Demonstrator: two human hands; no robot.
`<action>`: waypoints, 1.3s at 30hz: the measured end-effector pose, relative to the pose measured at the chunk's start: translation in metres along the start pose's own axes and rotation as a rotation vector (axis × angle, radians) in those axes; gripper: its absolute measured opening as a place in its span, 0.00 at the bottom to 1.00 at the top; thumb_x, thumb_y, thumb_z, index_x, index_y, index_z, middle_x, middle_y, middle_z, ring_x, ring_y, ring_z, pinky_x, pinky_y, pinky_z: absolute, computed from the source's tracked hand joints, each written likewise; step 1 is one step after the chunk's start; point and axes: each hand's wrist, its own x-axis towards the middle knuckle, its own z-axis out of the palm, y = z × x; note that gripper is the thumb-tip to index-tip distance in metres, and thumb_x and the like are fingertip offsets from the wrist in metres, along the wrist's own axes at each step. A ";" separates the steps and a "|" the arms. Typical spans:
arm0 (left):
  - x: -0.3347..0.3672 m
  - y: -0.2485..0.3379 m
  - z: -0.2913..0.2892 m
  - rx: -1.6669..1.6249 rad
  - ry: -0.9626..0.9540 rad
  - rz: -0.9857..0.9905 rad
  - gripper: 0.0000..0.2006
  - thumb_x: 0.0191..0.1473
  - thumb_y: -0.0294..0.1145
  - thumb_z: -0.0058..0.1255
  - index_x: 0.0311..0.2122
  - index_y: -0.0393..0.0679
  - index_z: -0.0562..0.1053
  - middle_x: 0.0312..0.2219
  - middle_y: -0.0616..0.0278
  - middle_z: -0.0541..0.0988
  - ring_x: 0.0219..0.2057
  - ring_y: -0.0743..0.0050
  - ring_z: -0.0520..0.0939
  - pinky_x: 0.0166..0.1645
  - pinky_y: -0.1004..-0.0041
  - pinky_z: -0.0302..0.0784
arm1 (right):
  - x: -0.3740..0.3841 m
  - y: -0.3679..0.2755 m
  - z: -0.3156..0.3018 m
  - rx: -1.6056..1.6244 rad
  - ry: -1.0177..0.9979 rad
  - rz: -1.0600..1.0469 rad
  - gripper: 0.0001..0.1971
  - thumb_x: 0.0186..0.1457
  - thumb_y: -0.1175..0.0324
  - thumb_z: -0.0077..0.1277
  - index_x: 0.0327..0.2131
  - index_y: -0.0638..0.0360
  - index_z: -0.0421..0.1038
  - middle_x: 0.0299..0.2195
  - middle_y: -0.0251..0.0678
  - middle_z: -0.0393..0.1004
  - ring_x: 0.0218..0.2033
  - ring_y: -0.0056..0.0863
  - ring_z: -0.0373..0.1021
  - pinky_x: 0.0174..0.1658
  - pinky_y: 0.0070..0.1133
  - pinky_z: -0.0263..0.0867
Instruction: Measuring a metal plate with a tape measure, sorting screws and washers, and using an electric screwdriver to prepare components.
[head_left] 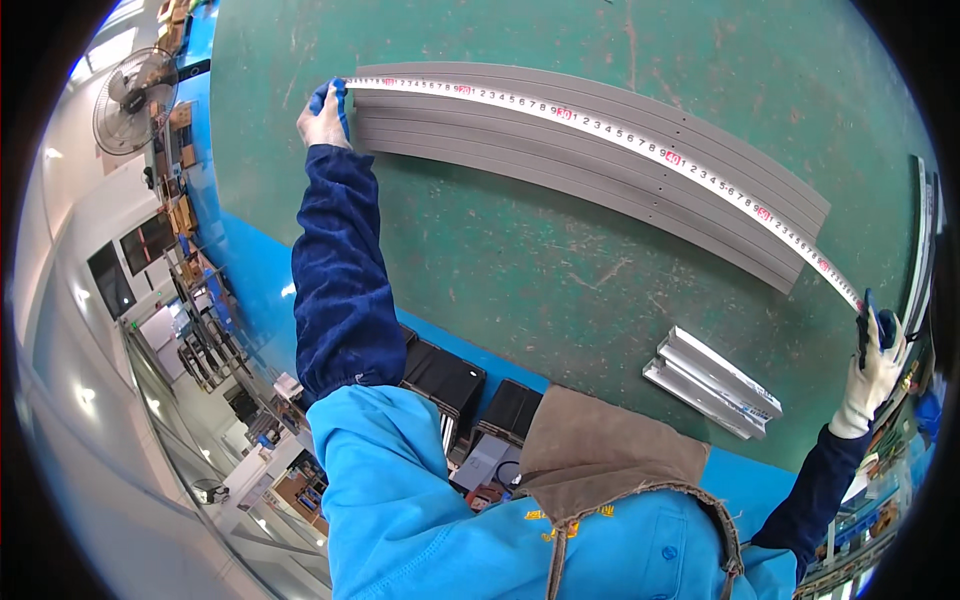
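Observation:
A tape measure (pixel 615 133) is drawn out along a long grey grooved panel (pixel 480 140), which lies flat on the green tabletop (pixel 500 260). My left hand (pixel 327 115), in a white and blue glove, pinches the tape's end at the panel's left edge. Out past the panel's right end, my right hand (pixel 876 360), gloved in white and dark blue, closes round the other end of the tape. The tape's case is hidden in that hand. Small dark holes show in the panel near its middle and right part.
Short silver metal profiles (pixel 712 383) lie on the table nearer to me. Black boxes (pixel 445 375) stand below the front edge. Long metal strips (pixel 920 240) lie at the far right. A standing fan (pixel 135 100) is off to the left.

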 end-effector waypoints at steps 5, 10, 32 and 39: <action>-0.025 0.004 0.033 -0.055 0.027 0.001 0.06 0.53 0.26 0.58 0.35 0.36 0.80 0.29 0.61 0.83 0.30 0.80 0.80 0.39 0.83 0.76 | -0.010 0.004 -0.002 0.005 0.090 -0.033 0.35 0.39 0.79 0.59 0.55 0.37 0.70 0.52 0.36 0.67 0.50 0.37 0.68 0.52 0.31 0.66; -0.022 -0.026 0.016 -0.101 0.022 0.130 0.05 0.54 0.25 0.57 0.35 0.35 0.79 0.31 0.60 0.83 0.31 0.79 0.81 0.40 0.83 0.76 | -0.013 0.002 0.004 0.006 0.064 -0.071 0.34 0.41 0.78 0.59 0.55 0.38 0.70 0.52 0.37 0.67 0.51 0.37 0.67 0.52 0.31 0.65; -0.108 -0.025 0.005 -0.062 0.232 0.075 0.07 0.54 0.23 0.54 0.38 0.34 0.79 0.34 0.59 0.83 0.33 0.76 0.82 0.45 0.81 0.76 | -0.035 -0.023 0.003 0.080 -0.059 -0.124 0.32 0.39 0.79 0.56 0.53 0.44 0.72 0.50 0.40 0.68 0.49 0.41 0.67 0.52 0.34 0.64; -0.040 -0.076 -0.086 1.013 -0.369 0.853 0.15 0.53 0.25 0.43 0.45 0.39 0.78 0.45 0.59 0.80 0.47 0.69 0.80 0.54 0.75 0.72 | 0.003 -0.075 -0.018 0.244 0.040 0.044 0.19 0.49 0.62 0.62 0.38 0.68 0.73 0.28 0.43 0.74 0.30 0.39 0.69 0.38 0.28 0.66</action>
